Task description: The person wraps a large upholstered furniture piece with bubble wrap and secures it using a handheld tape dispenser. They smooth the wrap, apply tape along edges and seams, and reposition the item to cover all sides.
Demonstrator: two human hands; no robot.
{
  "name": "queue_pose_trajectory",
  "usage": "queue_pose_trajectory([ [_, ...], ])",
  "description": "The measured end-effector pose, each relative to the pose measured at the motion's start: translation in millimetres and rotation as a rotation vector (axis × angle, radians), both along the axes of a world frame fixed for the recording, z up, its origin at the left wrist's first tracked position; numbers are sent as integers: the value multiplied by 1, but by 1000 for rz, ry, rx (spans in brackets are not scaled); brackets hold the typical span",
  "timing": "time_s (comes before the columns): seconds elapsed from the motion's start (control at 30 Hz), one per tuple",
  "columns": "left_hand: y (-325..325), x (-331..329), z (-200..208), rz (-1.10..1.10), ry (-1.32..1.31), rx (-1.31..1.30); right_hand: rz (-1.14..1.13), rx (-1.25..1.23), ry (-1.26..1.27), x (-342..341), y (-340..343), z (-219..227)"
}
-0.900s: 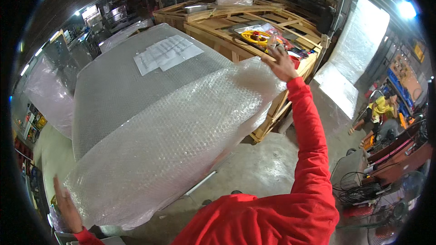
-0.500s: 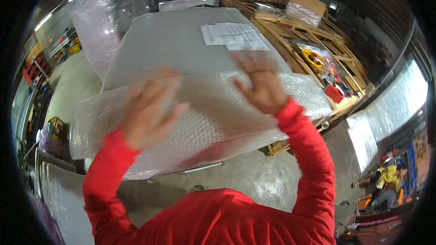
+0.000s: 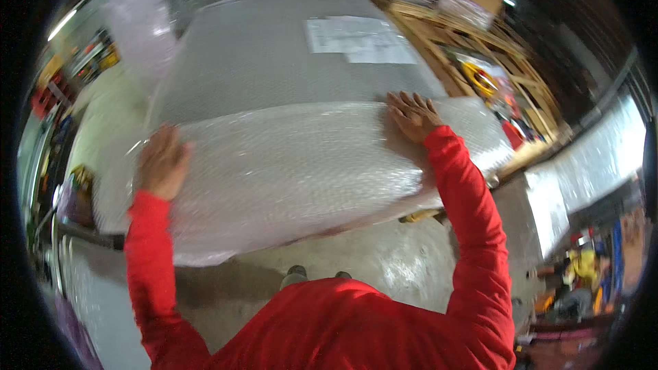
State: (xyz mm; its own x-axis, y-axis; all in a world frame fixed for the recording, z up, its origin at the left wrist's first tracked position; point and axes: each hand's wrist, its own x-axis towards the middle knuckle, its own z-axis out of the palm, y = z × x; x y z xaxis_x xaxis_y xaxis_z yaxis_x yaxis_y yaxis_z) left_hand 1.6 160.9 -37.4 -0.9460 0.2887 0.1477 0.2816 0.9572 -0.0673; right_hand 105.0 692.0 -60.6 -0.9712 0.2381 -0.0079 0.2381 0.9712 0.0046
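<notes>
The grey slab (image 3: 260, 68), flat-topped and bubble-textured, lies before the person. A wooden crate (image 3: 430, 42) stands on the slab's right. Clear, glossy bubble wrap (image 3: 295, 164) covers the slab's near end. White paper sheets (image 3: 360, 40) lie on the slab's upper right; their print is illegible. The right hand (image 3: 415, 118) rests unclenched on the wrap, right of slab centre; the left hand (image 3: 162, 163), blurred, is extended at the slab's left edge, grasping nothing visible.

A dim, cluttered workshop is surrounding the work area. A grey concrete floor (image 3: 404, 257) is running along the near side and up the left, shining in a pale patch near right. White strip lights (image 3: 62, 25) are glowing in a row at far left, above a red rack (image 3: 52, 96). At right, a grey post (image 3: 620, 82) is slanting through deep shadow.
</notes>
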Motion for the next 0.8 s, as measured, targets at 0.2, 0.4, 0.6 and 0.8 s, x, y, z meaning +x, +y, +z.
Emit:
queue_pose_trajectory([
  [0.2,-40,-21,28,309,-84,-126,-218,131,152,38,95,-5],
  [0.4,-125,-46,17,299,-85,-200,-161,-310,175,44,179,-20],
  [0.6,-144,-58,-17,198,-64,-66,-209,-397,175,47,171,-9],
  [0.8,-103,-48,19,97,80,23,-179,-774,1102,79,168,20],
])
